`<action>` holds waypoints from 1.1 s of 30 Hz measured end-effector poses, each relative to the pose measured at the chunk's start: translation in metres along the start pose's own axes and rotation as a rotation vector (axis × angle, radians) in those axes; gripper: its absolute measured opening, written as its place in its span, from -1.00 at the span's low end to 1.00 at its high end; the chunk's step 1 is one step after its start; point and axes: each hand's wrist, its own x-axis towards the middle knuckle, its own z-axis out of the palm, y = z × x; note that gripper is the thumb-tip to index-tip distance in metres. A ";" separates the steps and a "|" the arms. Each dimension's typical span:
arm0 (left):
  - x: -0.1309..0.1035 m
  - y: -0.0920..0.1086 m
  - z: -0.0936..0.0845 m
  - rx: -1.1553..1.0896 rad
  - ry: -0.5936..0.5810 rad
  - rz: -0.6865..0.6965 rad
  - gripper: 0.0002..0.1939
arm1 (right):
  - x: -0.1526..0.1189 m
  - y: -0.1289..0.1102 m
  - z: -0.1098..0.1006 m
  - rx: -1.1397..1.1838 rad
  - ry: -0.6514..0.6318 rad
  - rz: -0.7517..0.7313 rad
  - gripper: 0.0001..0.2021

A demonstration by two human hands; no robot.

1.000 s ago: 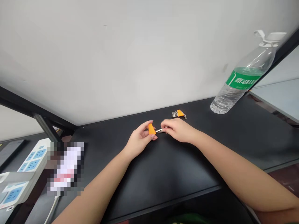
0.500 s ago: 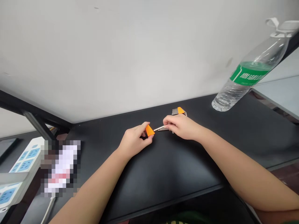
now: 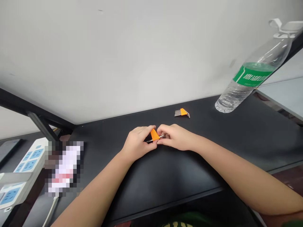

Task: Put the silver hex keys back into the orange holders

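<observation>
My left hand [image 3: 137, 142] pinches an orange hex key holder [image 3: 154, 135] between thumb and fingers. A silver hex key [image 3: 162, 136] passes through the holder, its long end showing on the left and a short piece on the right. At that right side, the fingertips of my right hand [image 3: 176, 137] close on the hex key, hiding its end. Farther back on the black tabletop lies a second hex key set [image 3: 183, 112], several keys sitting in its orange holder. Whether loose keys lie under my right hand is hidden.
A tall water bottle [image 3: 253, 74] with a green label stands at the back right. To the left are a phone [image 3: 66, 167], pixelated and on a cable, and a white power strip [image 3: 28, 167]. A pale wall [image 3: 132, 63] rises behind the black tabletop [image 3: 165, 179].
My right hand has moved left and brought the hex key into the holder, which it was beside earlier. The second set behind is now uncovered. My left hand has shifted slightly right.
</observation>
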 end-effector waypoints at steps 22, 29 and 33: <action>-0.003 0.000 -0.001 -0.037 -0.166 -0.105 -0.40 | 0.013 0.012 0.015 0.477 -0.096 0.218 -0.85; 0.000 -0.005 0.000 0.017 -0.201 -0.293 -0.50 | 0.002 0.005 -0.011 -0.428 0.097 0.099 -0.81; 0.001 -0.013 -0.002 0.038 -0.250 -0.320 -0.53 | -0.004 0.008 -0.026 -0.714 0.029 0.151 -0.85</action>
